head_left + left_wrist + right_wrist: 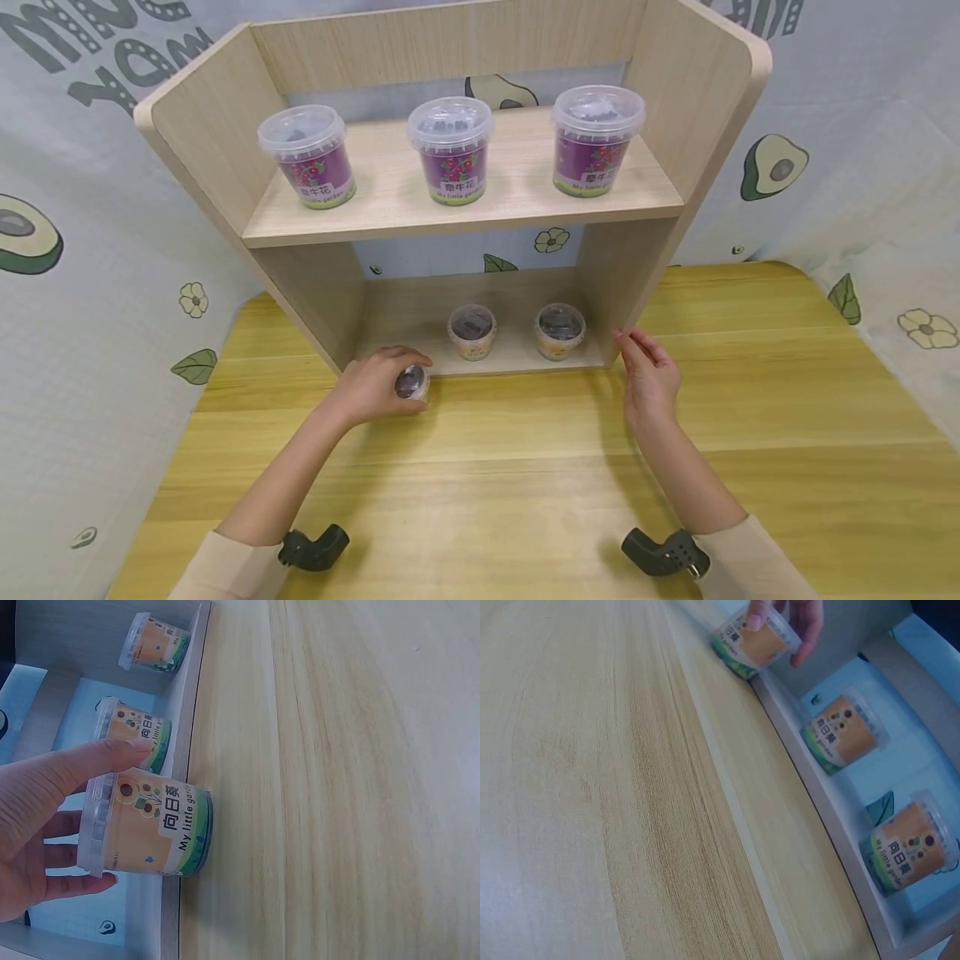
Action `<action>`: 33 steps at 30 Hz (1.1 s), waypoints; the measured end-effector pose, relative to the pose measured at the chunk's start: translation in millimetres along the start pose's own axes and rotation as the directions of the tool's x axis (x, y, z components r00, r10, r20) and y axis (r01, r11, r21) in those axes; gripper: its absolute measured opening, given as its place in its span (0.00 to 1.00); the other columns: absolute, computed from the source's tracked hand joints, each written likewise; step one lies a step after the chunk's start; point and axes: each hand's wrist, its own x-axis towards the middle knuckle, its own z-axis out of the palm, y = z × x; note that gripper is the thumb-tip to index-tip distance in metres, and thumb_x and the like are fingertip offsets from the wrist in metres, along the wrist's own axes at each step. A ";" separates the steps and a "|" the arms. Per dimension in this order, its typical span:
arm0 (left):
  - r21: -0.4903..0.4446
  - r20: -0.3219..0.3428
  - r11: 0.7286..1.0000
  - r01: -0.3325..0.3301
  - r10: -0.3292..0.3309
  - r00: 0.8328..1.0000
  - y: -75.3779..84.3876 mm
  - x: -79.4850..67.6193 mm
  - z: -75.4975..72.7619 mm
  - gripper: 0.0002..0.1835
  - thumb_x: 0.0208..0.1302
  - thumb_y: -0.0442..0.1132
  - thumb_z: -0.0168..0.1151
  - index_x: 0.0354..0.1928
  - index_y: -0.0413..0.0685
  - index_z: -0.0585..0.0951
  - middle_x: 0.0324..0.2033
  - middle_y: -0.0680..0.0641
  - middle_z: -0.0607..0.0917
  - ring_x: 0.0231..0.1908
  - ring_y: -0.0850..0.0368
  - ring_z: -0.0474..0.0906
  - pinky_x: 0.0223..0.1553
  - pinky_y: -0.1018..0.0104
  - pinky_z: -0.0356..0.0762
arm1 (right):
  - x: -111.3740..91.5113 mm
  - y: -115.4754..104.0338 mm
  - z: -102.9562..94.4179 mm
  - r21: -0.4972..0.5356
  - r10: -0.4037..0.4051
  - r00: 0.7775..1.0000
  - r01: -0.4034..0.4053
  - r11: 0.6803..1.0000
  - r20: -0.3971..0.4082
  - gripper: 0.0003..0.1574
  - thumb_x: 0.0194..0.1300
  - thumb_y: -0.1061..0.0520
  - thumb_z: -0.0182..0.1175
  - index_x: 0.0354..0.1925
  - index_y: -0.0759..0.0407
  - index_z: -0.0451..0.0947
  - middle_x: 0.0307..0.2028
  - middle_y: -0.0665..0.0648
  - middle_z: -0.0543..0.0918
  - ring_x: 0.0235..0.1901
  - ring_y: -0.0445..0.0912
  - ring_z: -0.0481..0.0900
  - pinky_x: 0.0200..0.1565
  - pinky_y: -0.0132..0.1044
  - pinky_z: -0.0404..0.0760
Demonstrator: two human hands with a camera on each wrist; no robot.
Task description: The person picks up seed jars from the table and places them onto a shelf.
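My left hand (378,383) grips a small clear-lidded plastic cup (154,825) with an orange and green sunflower label. Its thumb lies on the near side in the left wrist view, fingers on the far side. The cup is upright at the front edge of the lower shelf (517,364), toward the left end. Two matching cups, one in the middle (474,343) and one at right (558,343), stand on that shelf. My right hand (649,379) touches the front edge of the right side panel (626,283) with its fingertips, holding no cup.
On the upper shelf (517,215) of the wooden rack stand three larger purple cups: left (318,175), middle (455,171) and right (592,162). The rack rests on a wood-grain table (487,492). A patterned cloth (840,208) hangs behind.
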 end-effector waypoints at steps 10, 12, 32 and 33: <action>-0.036 -0.053 0.999 0.002 -0.004 0.999 2.6 -3.6 -16.9 0.29 0.43 0.54 0.72 0.51 0.56 0.79 0.50 0.50 0.79 0.43 0.52 0.79 0.33 0.55 0.76 | 1.0 0.8 0.0 -0.009 -0.010 1.000 0.010 1.000 -0.005 0.09 0.51 0.73 0.64 0.30 0.63 0.78 0.31 0.54 0.80 0.35 0.43 0.82 0.44 0.26 0.77; -0.047 -0.054 0.999 0.000 -0.002 0.999 3.5 -4.4 -20.3 0.29 0.44 0.54 0.71 0.51 0.56 0.79 0.51 0.49 0.79 0.43 0.52 0.78 0.33 0.55 0.76 | 1.0 0.8 -0.1 -0.008 -0.010 1.000 0.010 1.000 -0.005 0.09 0.51 0.73 0.64 0.31 0.63 0.78 0.31 0.54 0.80 0.35 0.43 0.82 0.44 0.26 0.77; -0.048 -0.028 0.999 0.005 -0.006 1.000 -0.9 -4.8 -18.6 0.29 0.45 0.54 0.71 0.52 0.54 0.79 0.52 0.48 0.79 0.46 0.49 0.78 0.35 0.54 0.76 | -0.9 -0.4 0.2 -0.001 0.010 1.000 -0.010 1.000 -0.011 0.09 0.50 0.73 0.64 0.31 0.64 0.78 0.32 0.55 0.80 0.34 0.42 0.82 0.46 0.27 0.76; -0.049 -0.026 0.999 0.007 -0.008 1.000 -1.6 -4.7 -18.6 0.29 0.45 0.54 0.71 0.52 0.54 0.78 0.52 0.47 0.79 0.46 0.49 0.78 0.36 0.54 0.76 | -0.9 -0.4 0.2 0.000 0.009 1.000 -0.009 1.000 -0.011 0.09 0.50 0.73 0.64 0.31 0.64 0.78 0.32 0.55 0.80 0.34 0.42 0.82 0.46 0.27 0.76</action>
